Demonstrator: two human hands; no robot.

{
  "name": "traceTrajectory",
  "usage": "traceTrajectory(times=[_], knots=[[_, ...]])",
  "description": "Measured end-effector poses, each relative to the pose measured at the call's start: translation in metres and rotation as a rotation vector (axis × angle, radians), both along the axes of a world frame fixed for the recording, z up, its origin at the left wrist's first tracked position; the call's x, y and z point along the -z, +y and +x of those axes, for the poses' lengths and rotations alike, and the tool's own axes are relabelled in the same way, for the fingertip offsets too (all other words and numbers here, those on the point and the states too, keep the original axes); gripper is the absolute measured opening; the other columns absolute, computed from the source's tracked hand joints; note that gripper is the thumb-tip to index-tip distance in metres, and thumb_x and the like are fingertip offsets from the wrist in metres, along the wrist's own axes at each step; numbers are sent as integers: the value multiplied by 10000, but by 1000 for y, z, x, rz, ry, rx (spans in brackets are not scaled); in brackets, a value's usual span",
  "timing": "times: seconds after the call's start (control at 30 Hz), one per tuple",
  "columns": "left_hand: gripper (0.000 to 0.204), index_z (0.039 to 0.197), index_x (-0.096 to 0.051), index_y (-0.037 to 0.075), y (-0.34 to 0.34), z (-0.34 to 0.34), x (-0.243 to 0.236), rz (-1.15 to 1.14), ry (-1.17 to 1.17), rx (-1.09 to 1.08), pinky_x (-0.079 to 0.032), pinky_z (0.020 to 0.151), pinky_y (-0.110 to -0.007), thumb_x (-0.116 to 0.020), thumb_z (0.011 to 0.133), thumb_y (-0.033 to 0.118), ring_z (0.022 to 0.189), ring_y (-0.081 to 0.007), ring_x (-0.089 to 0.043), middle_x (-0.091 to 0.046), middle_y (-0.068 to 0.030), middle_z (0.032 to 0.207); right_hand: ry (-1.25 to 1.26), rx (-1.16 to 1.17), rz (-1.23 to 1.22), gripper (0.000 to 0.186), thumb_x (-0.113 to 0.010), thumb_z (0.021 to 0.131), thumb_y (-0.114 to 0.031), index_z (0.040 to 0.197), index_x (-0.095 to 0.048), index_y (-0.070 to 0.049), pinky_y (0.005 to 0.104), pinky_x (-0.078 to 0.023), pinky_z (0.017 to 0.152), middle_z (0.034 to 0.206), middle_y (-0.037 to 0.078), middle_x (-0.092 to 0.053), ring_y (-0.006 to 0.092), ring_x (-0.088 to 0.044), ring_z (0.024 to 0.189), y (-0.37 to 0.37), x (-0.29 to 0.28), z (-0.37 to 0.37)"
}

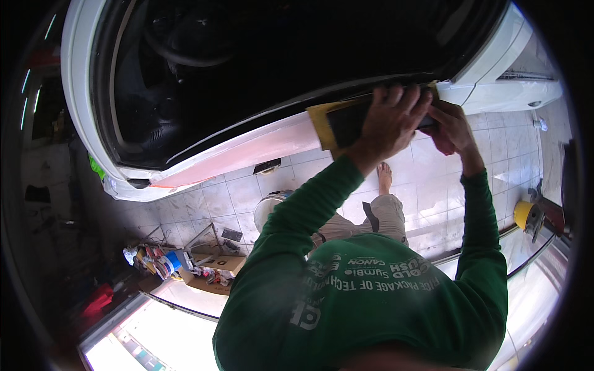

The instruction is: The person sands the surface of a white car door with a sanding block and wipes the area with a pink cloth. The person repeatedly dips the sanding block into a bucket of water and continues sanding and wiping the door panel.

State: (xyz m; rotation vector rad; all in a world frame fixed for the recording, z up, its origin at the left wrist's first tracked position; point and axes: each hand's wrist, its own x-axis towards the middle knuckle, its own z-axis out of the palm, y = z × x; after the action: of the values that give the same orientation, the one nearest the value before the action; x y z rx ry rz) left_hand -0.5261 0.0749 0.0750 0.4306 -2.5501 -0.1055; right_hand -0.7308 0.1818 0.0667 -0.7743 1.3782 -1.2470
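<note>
A dark sanding block [344, 125] with yellow sandpaper [320, 126] wrapped round it lies along the upper edge of a car's side panel, just below the dark window. My left hand [396, 120] is closed over the block, its fingers bent across the top toward the car. At the block's right end, my right hand [453, 128] also grips it, with the fingers curled and partly hidden. The white car [83, 80] fills the upper part of the view. A dull pinkish patch [253, 148] covers the panel to the left of the block.
Beneath the panel, a small dark flat piece [267, 166] stands on the tiled floor [297, 176]. A white bucket [267, 207] is beside my legs. Behind me at left is a cardboard box [226, 263] of mixed items; a yellow container [523, 214] is at right.
</note>
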Motion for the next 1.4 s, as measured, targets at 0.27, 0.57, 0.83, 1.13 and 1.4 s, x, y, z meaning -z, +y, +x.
traceTrajectory(times=[0.27, 0.57, 0.83, 1.13, 1.4], knots=[[761, 1409, -611, 236, -3, 40, 4, 23, 43, -116, -393, 1045, -488, -901, 720, 377, 1301, -288, -395, -454, -60, 1408, 93, -59, 152, 357, -603, 1077, -241, 1206, -672, 84, 323, -635, 747, 987, 146, -754, 202, -754, 823, -12, -7, 32], [871, 1369, -668, 353, -114, 427, 26, 89, -83, -261, -384, 1048, -479, -908, 543, 222, 1262, -264, -472, -520, 27, 1415, 517, -87, -118, 366, -746, 927, -472, 944, -784, -108, 417, -563, 707, 691, 91, -728, 267, -731, 645, -149, 62, 430], [883, 1502, -482, 159, -115, 625, 30, 132, -291, -584, -393, 1113, -558, -827, 693, 78, 1287, -408, -507, -531, -146, 1410, 299, -365, -68, 403, -764, 844, -459, 889, -794, -60, 448, -550, 827, 796, 170, -739, 340, -734, 826, -214, 62, 641], [972, 1506, -499, 118, 110, 542, 145, 1078, 216, -638, -515, 1067, -436, -953, 648, 173, 1269, -358, -611, -586, -173, 1393, 416, -1008, 438, 596, -787, 803, -564, 914, -781, 22, 448, -530, 738, 823, 228, -728, 342, -718, 774, -68, 139, 528], [1009, 1525, -514, 81, 243, 512, 309, 1514, 432, -1209, -548, 1011, -423, -964, 643, 278, 1190, -304, -687, -688, -193, 1316, -244, -816, 861, 527, -733, 987, -327, 1346, -581, 28, 359, -579, 839, 1088, 164, -745, 255, -729, 936, -6, 203, 382]])
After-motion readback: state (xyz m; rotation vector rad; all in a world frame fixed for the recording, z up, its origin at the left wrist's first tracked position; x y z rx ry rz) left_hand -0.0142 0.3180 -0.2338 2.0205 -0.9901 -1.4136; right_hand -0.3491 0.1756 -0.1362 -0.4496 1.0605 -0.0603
